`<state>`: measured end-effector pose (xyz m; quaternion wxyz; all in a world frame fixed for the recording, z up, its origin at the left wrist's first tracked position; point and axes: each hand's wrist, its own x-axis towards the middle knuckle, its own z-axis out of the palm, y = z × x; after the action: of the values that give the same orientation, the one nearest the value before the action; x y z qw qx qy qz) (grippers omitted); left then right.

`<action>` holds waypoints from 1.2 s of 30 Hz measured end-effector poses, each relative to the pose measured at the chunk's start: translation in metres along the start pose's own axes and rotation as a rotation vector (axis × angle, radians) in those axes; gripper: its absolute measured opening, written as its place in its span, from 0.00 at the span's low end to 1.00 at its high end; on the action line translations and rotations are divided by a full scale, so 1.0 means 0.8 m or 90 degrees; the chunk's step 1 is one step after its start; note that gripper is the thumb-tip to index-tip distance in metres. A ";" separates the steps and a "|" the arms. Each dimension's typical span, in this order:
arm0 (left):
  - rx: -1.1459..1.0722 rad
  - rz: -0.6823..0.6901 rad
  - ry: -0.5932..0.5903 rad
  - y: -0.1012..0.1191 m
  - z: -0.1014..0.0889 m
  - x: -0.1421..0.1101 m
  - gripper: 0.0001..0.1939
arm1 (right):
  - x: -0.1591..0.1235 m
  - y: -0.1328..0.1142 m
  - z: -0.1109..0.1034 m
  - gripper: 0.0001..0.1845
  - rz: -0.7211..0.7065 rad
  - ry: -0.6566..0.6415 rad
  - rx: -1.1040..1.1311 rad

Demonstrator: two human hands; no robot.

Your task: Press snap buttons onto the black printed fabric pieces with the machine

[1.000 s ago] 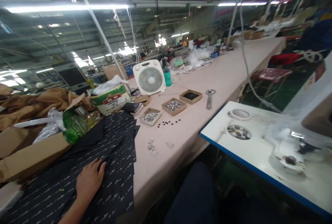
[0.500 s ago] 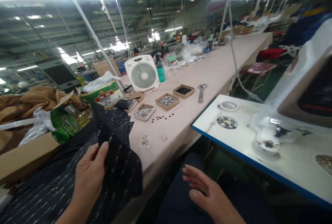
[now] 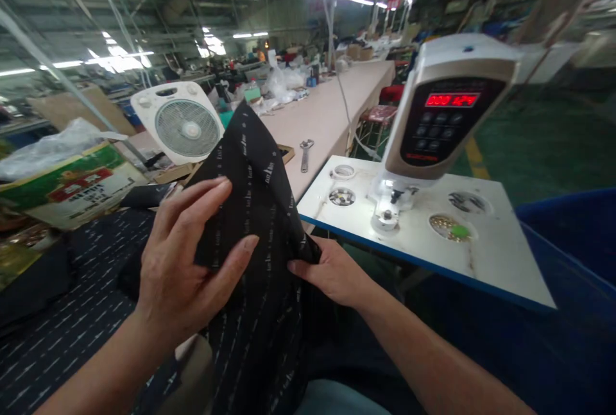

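Pinching the fabric (image 3: 255, 210) by its edge, the right hand (image 3: 339, 274) lifts it before the machine (image 3: 433, 113) — the left hand (image 3: 187, 261) spread against it. Likely light and floppy — best held near a corner.

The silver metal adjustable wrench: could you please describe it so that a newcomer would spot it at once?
Find the white machine with the lit red display, above a blue-edged white tabletop. Near that tabletop's left side, on the long pale-pink table, lies the wrench. Its slim shiny handle sets it apart from the brown cardboard box beside it.
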<state>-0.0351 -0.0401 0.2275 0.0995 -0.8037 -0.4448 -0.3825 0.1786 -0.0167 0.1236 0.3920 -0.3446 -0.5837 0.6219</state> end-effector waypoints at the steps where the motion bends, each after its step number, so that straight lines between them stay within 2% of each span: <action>1: 0.040 0.065 -0.011 0.001 0.005 0.013 0.36 | -0.003 -0.005 -0.011 0.11 -0.010 -0.002 -0.011; 5: 0.103 0.317 -0.132 0.008 0.040 0.055 0.45 | -0.011 -0.030 -0.040 0.10 -0.055 0.008 -0.071; 7: 0.108 0.372 -0.209 0.010 0.061 0.070 0.47 | -0.014 -0.039 -0.051 0.09 -0.048 0.017 -0.144; 10: 0.124 0.366 -0.335 0.006 0.091 0.082 0.47 | -0.018 -0.047 -0.065 0.05 -0.031 0.000 -0.240; 13: 0.127 0.297 -0.493 -0.004 0.112 0.085 0.27 | -0.023 -0.045 -0.071 0.05 -0.026 0.033 -0.295; 15: 0.128 0.212 -0.542 -0.010 0.120 0.082 0.16 | -0.027 -0.036 -0.069 0.09 -0.019 0.085 -0.342; 17: 0.097 0.138 -0.548 -0.015 0.122 0.077 0.12 | -0.030 -0.021 -0.065 0.12 -0.003 0.107 -0.376; 21: -0.086 0.079 -0.555 -0.018 0.122 0.065 0.09 | -0.033 0.011 -0.067 0.04 0.050 0.146 -0.377; 25: -0.216 0.026 -0.609 -0.028 0.127 0.052 0.11 | -0.032 0.009 -0.081 0.06 0.055 0.202 -0.304; 27: -0.192 0.033 -0.619 -0.040 0.133 0.047 0.15 | -0.032 -0.001 -0.084 0.07 0.042 0.187 -0.311; 30: -0.066 0.099 -0.586 -0.049 0.140 0.041 0.20 | -0.031 -0.010 -0.078 0.07 0.049 0.143 -0.332; 33: -0.055 0.134 -0.522 -0.035 0.142 0.034 0.32 | -0.029 -0.007 -0.069 0.03 0.082 0.132 -0.293; 36: -0.161 0.051 -0.519 -0.009 0.144 0.022 0.42 | -0.030 -0.001 -0.067 0.03 0.104 0.127 -0.236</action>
<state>0.0257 0.0331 0.1593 -0.1690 -0.9118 -0.3656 -0.0806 0.2373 -0.0137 0.1193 0.3262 -0.5168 -0.6162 0.4968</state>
